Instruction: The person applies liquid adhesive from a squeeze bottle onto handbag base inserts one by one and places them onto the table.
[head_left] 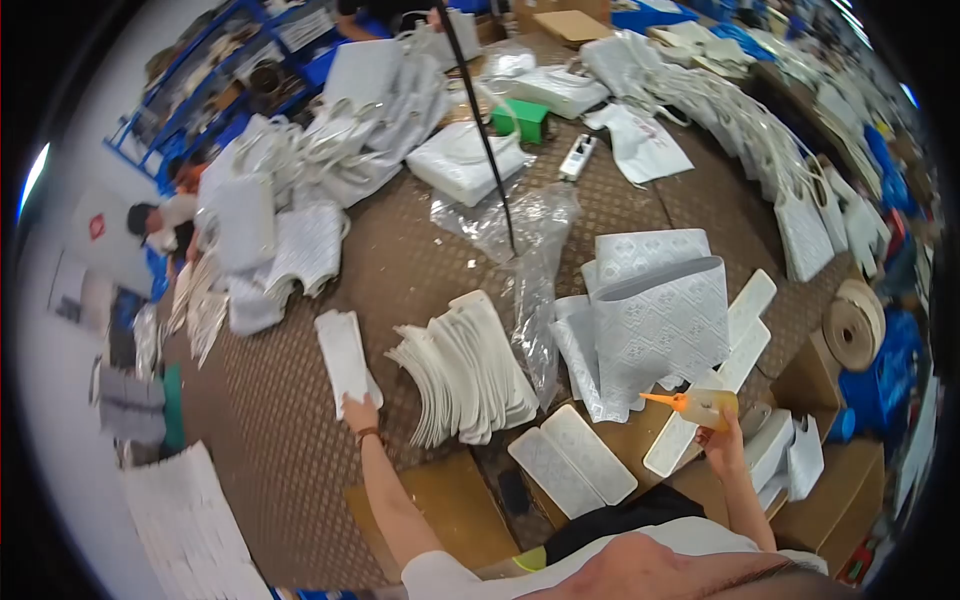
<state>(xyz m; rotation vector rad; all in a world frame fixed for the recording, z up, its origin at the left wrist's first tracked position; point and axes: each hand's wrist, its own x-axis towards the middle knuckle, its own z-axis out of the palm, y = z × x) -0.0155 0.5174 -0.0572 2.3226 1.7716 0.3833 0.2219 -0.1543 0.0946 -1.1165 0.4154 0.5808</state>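
Note:
My left hand (360, 412) is closed over the near end of a short stack of white strip panels (343, 352) lying on the table. Just right of it, a fanned pile of white strips (465, 370) leans over. My right hand (722, 440) grips a squeeze glue bottle (712, 408) with an orange nozzle that points left. Folded white quilted-pattern sheets (660, 320) stand beyond the bottle. Two rounded white panels (573, 460) lie side by side in front of me, and longer white strips (745, 345) lie under and behind the bottle.
White quilted bags (365, 110) are heaped at the back left, and a row of them (690, 100) curves along the right. Clear plastic film (540, 290) and a thin dark pole (480, 130) cross the middle. Cardboard boxes (835, 500) and a tape roll (853, 325) stand right. Another person (165, 225) is at left.

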